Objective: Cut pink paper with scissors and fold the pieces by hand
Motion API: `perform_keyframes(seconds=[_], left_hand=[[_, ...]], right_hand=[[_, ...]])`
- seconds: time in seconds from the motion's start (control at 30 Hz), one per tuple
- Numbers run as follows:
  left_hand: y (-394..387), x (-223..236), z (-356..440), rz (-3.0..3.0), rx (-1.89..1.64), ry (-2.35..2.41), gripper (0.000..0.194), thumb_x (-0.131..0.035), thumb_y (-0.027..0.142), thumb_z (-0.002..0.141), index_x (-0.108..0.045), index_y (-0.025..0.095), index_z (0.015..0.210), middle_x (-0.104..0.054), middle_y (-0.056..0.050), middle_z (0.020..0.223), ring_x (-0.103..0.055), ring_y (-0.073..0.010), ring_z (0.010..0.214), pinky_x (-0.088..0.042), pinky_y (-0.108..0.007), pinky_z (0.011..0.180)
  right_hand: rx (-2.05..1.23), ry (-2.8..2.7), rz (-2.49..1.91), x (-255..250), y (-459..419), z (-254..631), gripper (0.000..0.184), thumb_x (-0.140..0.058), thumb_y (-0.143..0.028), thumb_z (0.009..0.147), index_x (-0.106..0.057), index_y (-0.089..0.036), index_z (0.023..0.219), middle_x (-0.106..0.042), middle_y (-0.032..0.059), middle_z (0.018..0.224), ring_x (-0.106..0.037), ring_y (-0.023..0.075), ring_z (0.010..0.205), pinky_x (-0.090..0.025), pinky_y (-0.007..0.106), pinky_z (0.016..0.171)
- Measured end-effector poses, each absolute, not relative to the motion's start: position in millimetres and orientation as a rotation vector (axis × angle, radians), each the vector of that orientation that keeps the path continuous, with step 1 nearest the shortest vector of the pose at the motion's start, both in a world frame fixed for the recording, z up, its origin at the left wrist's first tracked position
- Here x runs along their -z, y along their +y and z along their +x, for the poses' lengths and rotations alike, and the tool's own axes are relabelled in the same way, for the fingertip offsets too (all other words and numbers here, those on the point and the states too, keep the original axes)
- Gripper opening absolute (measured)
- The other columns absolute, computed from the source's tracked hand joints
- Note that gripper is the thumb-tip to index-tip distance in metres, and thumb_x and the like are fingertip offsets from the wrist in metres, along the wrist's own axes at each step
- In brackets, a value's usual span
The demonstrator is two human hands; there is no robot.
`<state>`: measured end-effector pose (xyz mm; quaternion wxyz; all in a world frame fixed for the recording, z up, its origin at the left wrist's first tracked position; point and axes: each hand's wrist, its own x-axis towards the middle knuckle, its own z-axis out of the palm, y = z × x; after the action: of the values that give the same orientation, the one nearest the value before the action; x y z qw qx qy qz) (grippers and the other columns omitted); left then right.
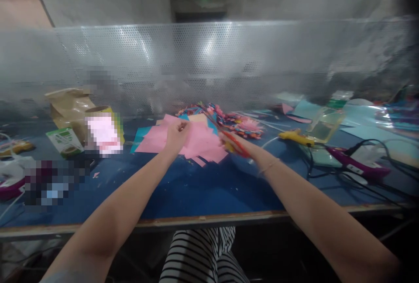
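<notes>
My left hand is closed in a pinch over a spread of pink paper squares on the blue table. What it pinches looks like a pink sheet, though motion blur hides the edge. My right hand is wrapped round red-handled scissors, whose blades point up and left toward the pink sheets. Just behind the sheets lies a heap of finished paper flowers in pink, blue and orange.
A yellow glue gun, a purple glue gun with black cables, a clear bottle and light blue sheets lie at right. A brown paper bag and a green box stand at left. A perforated metal screen backs the table.
</notes>
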<state>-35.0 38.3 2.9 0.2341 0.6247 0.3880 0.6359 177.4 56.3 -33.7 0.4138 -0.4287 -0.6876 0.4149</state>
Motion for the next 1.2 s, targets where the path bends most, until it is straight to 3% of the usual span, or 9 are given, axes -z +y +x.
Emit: perform_keyframes(seconds=[0.23, 0.53, 1.2], left_hand=[[28.2, -14.4, -38.8, 1.723, -1.856, 1.142, 0.011, -0.049, 0.025, 0.068, -0.058, 0.017, 0.068, -0.055, 0.0, 0.064, -0.047, -0.0095, 0.06, -0.034, -0.021, 0.058], [21.3, -22.0, -40.3, 1.714, -2.032, 1.192, 0.012, -0.052, 0.028, 0.068, -0.059, 0.019, 0.069, -0.055, -0.001, 0.066, -0.047, -0.0108, 0.063, -0.033, -0.022, 0.06], [23.5, -19.6, -39.1, 1.893, -1.913, 1.228, 0.016, -0.049, 0.028, 0.071, -0.059, 0.017, 0.075, -0.059, -0.001, 0.067, -0.05, -0.0102, 0.061, -0.037, -0.022, 0.058]], right_hand=[[-1.294, -1.695, -1.047, 26.4, 24.1, 139.7, 0.042, -0.049, -0.058, 0.062, -0.042, -0.018, 0.075, -0.033, -0.008, 0.046, -0.034, 0.0042, 0.037, -0.025, 0.017, 0.035], [-1.3, -1.721, -1.037, 20.4, 13.5, 134.9, 0.042, -0.051, -0.057, 0.06, -0.043, -0.017, 0.073, -0.033, -0.0087, 0.043, -0.033, 0.0036, 0.036, -0.023, 0.017, 0.034], [-1.175, -1.779, -1.053, 20.9, 13.5, 134.9, 0.042, -0.052, -0.056, 0.061, -0.043, -0.016, 0.07, -0.033, -0.0084, 0.044, -0.031, 0.0026, 0.034, -0.024, 0.016, 0.032]])
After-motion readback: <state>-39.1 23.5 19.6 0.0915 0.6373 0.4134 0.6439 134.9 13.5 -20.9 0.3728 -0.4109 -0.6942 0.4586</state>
